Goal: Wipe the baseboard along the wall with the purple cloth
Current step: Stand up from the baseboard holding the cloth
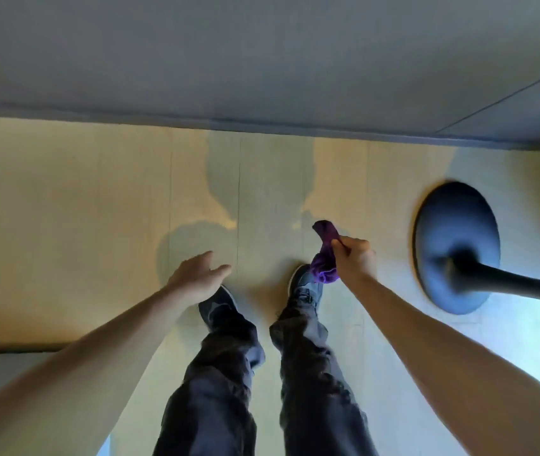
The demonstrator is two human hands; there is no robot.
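We're standing facing the wall; right hand (354, 258) fisted around the bunched purple cloth (324, 255) above our right shoe (303, 281), left hand (198, 278) empty, fingers spread. Baseboard (262, 125) well ahead, untouched.

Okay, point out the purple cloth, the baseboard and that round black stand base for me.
purple cloth (325, 258), head view, on the bunched middle beside the fist.
baseboard (262, 124), head view, on its strip where wall meets floor.
round black stand base (443, 225), head view, on the disc's upper surface.

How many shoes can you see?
2. The left shoe sits just under the empty left hand; the right shoe is beside the purple cloth gripped by the right hand.
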